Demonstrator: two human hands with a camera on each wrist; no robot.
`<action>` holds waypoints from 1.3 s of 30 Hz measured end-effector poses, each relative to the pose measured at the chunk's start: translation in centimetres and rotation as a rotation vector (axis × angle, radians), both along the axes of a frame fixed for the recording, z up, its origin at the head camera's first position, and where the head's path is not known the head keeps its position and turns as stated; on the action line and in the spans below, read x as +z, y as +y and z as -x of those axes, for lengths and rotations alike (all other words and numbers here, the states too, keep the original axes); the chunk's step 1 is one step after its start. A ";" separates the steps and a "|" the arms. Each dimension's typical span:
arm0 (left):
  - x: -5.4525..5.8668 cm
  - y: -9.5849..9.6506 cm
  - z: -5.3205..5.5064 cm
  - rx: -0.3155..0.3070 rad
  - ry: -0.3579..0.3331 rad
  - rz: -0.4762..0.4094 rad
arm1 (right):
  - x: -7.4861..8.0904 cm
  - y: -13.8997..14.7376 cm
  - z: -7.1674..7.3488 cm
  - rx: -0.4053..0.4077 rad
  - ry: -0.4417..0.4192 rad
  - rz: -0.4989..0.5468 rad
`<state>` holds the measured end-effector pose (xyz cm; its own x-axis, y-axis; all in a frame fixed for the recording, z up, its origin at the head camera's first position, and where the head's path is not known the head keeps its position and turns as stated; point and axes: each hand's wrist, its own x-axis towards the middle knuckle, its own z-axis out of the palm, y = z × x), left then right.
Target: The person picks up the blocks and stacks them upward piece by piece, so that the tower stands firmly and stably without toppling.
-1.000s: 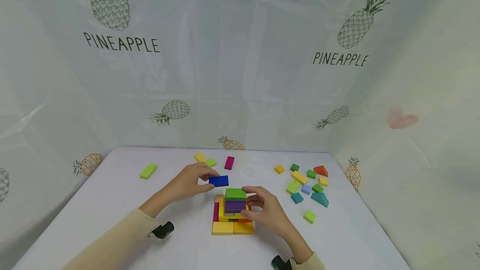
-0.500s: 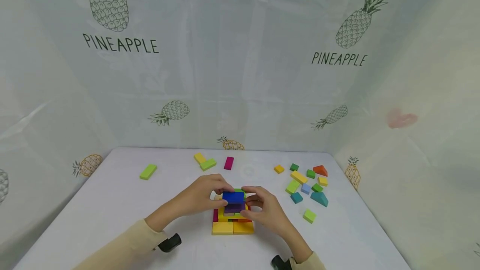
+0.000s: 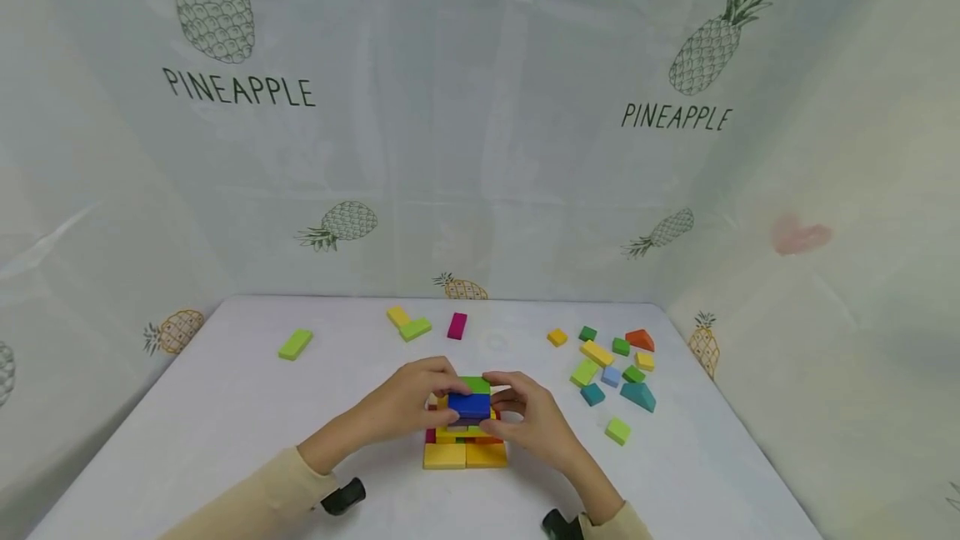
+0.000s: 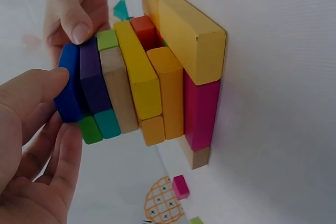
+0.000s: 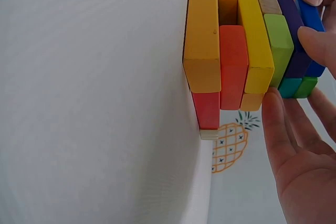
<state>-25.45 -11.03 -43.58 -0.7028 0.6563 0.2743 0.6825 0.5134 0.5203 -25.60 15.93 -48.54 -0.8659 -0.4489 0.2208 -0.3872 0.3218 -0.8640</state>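
A layered tower of coloured wooden building blocks (image 3: 446,457) stands at the middle of the table, wide at the base and narrower above. My left hand (image 3: 417,398) pinches a blue block (image 3: 469,407) between thumb and fingers, at the tower's top front. Behind the blue block is a green block (image 3: 476,385). In the left wrist view a purple block (image 4: 95,83) sits directly under the blue one. My right hand (image 3: 537,420) holds the upper right side of the tower, thumb at the front and fingers round the back. Its thumb (image 5: 318,45) overlaps the purple and blue blocks.
Loose blocks lie around the tower: a lime block (image 3: 296,344) at the left, a magenta block (image 3: 457,326) behind, and several at the right, including a teal triangle (image 3: 638,397) and a lime block (image 3: 618,431). A pineapple-print curtain (image 3: 480,148) hangs behind the table.
My left hand has brought the blue block rightward and down onto the tower's top front, before the green block. The right hand stays at the tower's side.
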 end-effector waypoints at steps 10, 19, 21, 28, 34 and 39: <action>-0.8 0.1 0.1 0.026 0.005 -0.009 | 0.0 0.0 -0.2 -0.015 -0.009 -0.003; -0.9 0.1 0.1 0.035 -0.012 -0.024 | 0.2 0.0 -0.3 -0.012 -0.019 0.005; -0.8 0.1 0.1 0.037 -0.016 -0.025 | 0.2 0.0 -0.4 -0.014 -0.020 0.002; -0.9 0.2 0.1 0.046 -0.027 -0.027 | 0.2 0.1 -0.4 -0.013 -0.015 0.000; -1.0 -0.2 0.3 0.024 -0.018 -0.038 | 0.1 0.1 -0.2 -0.009 -0.013 0.006; -0.6 -1.2 1.0 0.022 0.012 -0.055 | 0.1 0.0 -0.2 -0.010 -0.002 -0.004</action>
<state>-26.42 -12.19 -44.19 -0.7135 0.6244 0.3179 0.6775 0.4992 0.5402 -25.40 15.88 -48.44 -0.8708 -0.4410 0.2171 -0.3821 0.3295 -0.8634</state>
